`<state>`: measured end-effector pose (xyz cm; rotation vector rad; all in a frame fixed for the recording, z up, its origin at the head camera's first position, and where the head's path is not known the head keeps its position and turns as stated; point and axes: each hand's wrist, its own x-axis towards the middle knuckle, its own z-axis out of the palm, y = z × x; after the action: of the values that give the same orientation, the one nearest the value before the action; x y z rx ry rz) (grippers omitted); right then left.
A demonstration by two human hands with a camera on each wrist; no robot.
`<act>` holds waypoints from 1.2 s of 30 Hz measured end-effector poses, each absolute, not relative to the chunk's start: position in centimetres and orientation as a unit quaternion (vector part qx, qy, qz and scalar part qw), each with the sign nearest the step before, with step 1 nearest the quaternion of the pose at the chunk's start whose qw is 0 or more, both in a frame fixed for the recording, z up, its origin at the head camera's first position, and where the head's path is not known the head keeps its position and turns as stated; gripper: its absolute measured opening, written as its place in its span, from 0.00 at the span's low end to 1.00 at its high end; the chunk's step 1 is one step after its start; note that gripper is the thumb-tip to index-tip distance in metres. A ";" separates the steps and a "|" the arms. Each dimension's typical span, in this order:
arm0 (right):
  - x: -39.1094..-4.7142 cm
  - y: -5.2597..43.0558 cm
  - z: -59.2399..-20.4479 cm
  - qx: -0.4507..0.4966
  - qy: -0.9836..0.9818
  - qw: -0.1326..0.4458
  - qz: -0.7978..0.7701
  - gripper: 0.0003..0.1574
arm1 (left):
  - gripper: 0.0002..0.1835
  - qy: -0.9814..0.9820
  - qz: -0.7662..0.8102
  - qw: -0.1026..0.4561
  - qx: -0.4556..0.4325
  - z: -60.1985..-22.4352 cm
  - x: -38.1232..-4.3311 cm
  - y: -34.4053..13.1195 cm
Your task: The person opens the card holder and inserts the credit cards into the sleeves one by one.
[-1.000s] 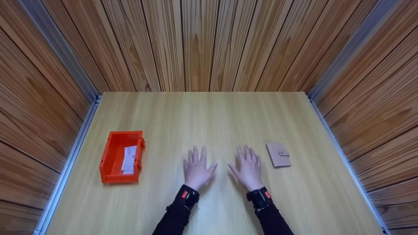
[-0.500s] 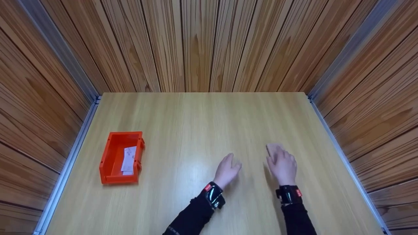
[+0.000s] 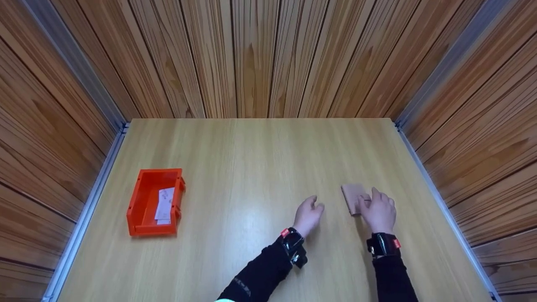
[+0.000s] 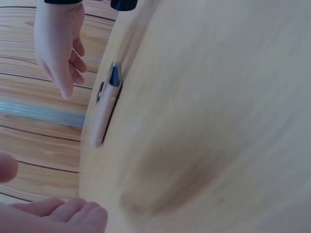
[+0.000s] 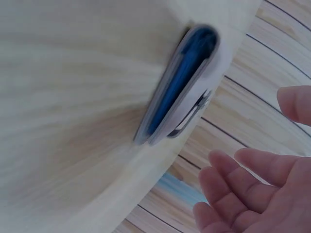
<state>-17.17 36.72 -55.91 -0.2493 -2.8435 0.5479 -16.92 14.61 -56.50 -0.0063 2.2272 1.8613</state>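
A small pale pink wallet [image 3: 351, 195] lies on the right part of the table, its strap folded over. Side-on in the right wrist view, the wallet [image 5: 160, 104] shows blue layers between its covers. My right hand [image 3: 379, 212] is over its right side in the head view, thumb overlapping the strap edge. In the right wrist view a gap separates the right hand [image 5: 248, 194] from the wallet, fingers loosely bent and holding nothing. My left hand [image 3: 308, 216] hovers left of the wallet, fingers relaxed and nothing in them.
At the left of the table stands an orange bin [image 3: 144, 201] with white printed paper slips [image 3: 164, 203] inside. Wood-plank walls [image 3: 251, 58] enclose the table [image 3: 251, 155] at the back and sides, with metal rails along the side edges.
Both hands have moved right from the middle of the table. The right hand crossed over the wallet to its right side, and the left hand came nearer to it. The wallet stays in place.
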 end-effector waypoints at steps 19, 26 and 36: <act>-18.4 38.9 -56.5 -0.125 -0.963 0.001 0.240 0.39 | 0.20 0.745 0.660 0.093 -0.010 -57.6 -17.3 18.6; -18.7 39.3 -57.0 -0.130 -0.960 -0.041 0.243 0.43 | 0.19 0.740 0.665 0.098 -0.011 -58.0 -17.2 18.9; -20.0 39.7 -57.0 -0.138 -0.958 -0.050 0.247 0.34 | 0.19 0.737 0.668 0.103 -0.016 -58.2 -17.1 19.1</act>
<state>-20.01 39.73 -57.05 -0.4481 -3.1089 0.8022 -17.11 19.15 -58.18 -0.0476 2.1733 1.9713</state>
